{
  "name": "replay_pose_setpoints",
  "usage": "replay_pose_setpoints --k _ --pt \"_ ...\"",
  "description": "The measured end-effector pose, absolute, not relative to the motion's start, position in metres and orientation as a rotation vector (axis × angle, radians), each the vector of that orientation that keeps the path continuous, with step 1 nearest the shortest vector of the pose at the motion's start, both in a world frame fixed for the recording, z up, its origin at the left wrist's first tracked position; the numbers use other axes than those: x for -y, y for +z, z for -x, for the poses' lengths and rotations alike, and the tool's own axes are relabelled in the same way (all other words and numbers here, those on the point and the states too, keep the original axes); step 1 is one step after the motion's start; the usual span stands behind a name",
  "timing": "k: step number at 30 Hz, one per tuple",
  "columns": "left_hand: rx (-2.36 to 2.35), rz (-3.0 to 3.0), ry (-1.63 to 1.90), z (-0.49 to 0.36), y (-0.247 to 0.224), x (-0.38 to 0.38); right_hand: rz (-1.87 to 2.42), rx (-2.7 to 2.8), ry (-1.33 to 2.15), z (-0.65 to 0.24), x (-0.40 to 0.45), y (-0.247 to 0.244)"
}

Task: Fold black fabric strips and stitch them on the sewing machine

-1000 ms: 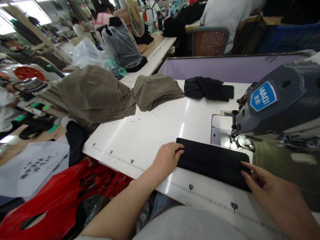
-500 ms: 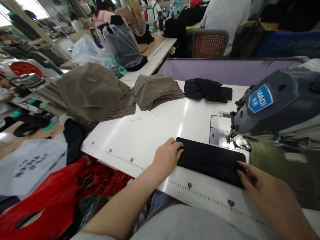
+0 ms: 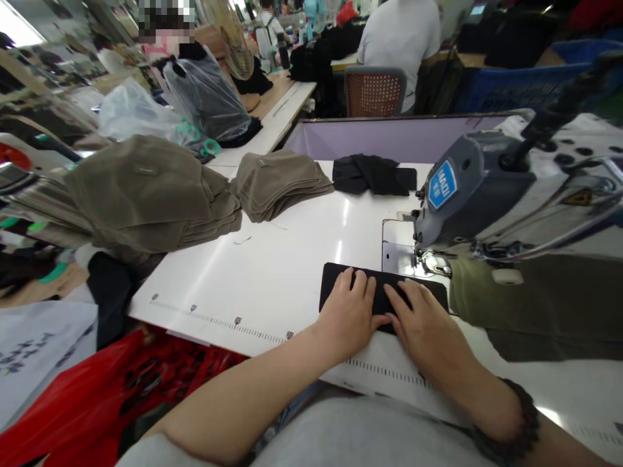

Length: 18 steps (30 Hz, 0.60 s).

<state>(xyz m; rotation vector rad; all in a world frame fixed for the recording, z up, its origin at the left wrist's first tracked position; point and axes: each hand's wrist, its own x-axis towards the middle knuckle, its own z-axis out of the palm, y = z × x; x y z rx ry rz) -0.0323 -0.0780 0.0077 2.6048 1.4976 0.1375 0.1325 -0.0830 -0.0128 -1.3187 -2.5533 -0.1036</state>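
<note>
A folded strip of black fabric (image 3: 331,279) lies flat on the white sewing table, just in front of the machine's needle area. My left hand (image 3: 348,314) rests palm down on its left and middle part, fingers stretched over the cloth. Close beside it, my right hand (image 3: 423,324) lies on the right part with fingers spread, a dark beaded band on the wrist. The two thumbs nearly meet at the strip's near edge. Behind the strip stands the sewing machine head (image 3: 472,175) with its presser foot (image 3: 435,263); the strip appears to lie short of the foot.
Piles of taupe fabric pieces (image 3: 141,194) and a smaller taupe stack (image 3: 282,181) sit at the back left. Black pieces (image 3: 370,174) lie behind the machine's plate. Olive cloth (image 3: 545,298) is at the right. A red bag (image 3: 146,370) hangs below the table's left edge.
Both hands have left the strip's ends and come together over its middle, now flat on the cloth. My view has turned to the right.
</note>
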Motion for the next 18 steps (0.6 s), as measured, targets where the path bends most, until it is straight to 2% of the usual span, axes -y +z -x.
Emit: replay_pose_setpoints --k 12,18 --pt "-1.615 -2.696 0.094 0.067 -0.017 0.07 1.51 2.57 0.0 -0.145 0.089 -0.02" --pt "-1.824 -2.764 0.087 0.087 -0.004 0.077 1.474 2.544 -0.024 -0.166 0.102 -0.015"
